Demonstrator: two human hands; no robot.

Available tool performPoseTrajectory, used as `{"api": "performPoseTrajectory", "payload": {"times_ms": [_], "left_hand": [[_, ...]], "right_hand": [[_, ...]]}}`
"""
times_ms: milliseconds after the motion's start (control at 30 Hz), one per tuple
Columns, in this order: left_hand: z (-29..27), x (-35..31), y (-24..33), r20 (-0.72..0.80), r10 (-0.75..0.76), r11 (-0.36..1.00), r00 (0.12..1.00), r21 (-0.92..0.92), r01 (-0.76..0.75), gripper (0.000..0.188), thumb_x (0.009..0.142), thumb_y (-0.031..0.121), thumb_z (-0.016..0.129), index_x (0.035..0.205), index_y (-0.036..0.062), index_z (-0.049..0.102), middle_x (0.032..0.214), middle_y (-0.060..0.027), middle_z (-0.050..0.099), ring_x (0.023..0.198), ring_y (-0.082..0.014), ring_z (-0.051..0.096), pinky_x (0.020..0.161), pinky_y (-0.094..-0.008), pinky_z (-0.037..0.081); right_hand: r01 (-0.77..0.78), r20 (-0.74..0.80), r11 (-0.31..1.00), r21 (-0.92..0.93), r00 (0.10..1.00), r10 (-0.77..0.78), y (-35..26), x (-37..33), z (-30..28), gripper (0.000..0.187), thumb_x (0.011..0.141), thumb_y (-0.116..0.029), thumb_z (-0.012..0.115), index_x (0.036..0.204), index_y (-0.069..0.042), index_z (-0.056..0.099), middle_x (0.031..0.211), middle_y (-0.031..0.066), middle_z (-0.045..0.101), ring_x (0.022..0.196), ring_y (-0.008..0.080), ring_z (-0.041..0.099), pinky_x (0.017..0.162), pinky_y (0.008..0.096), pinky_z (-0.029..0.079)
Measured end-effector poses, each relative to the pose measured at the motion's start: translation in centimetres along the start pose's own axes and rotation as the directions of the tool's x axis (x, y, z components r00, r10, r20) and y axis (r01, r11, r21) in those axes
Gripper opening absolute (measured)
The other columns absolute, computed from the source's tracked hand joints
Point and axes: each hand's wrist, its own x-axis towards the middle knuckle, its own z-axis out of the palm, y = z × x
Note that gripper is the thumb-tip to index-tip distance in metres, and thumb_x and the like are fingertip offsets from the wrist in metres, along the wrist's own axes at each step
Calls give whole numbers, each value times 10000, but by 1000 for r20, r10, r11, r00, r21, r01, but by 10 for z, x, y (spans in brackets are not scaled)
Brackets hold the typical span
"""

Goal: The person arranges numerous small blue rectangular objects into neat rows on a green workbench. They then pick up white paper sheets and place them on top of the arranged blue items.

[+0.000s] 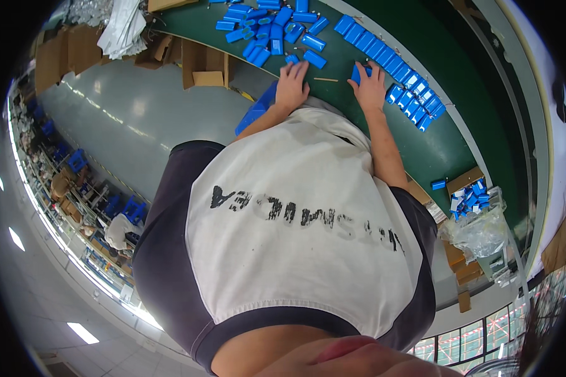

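My left hand (pixel 292 87) reaches to the near edge of the green bench with its fingers stretched apart. Its fingertips are at a small blue battery pack (pixel 292 58), beside the loose heap of blue battery packs (pixel 277 30). My right hand (pixel 370 89) is bent over another blue battery pack (pixel 357 74), its fingers and thumb around it; the fingers partly hide this pack. To the right of that hand, blue battery packs stand in neat slanting rows (pixel 415 94). A thin tan strip (pixel 326 80) lies on the bench between my hands.
A carton of blue packs (pixel 471 198) stands at the bench's right end, beside clear plastic bags (pixel 481 232). A blue bin (pixel 258 110) sits below the bench edge by my left arm. Open cardboard boxes (pixel 204 63) and white bags (pixel 122 28) are at the far left.
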Motion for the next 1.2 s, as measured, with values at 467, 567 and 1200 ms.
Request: {"api": "performPoseTrajectory", "payload": {"times_ms": [467,567,1200], "left_hand": [[7,39,36,103,106,994,989,-27,-104,818,676,255,904,1417,278,558,1509,-96,366,1295,-472,369,951,-543,553],[8,42,41,190,94,995,977,-51,-85,733,699,238,888,1373,263,600,1475,-79,413,1300,-443,394,987,-521,537],[-14,66,72,271,394,914,878,-16,-406,726,739,303,858,1393,232,550,1369,-86,495,1236,-343,489,1006,-474,441]], "right_hand": [[48,91,996,-80,995,-40,9,2,-9,785,717,-237,878,1421,-338,546,1350,55,493,1197,331,498,953,462,514],[12,71,996,-93,997,-6,16,-6,-11,774,717,-240,877,1413,-334,553,1329,52,506,1188,325,505,961,465,499],[-49,-220,998,35,974,56,50,-35,-28,471,825,-278,786,1265,-188,643,1213,98,569,1104,317,547,920,456,459]]}}
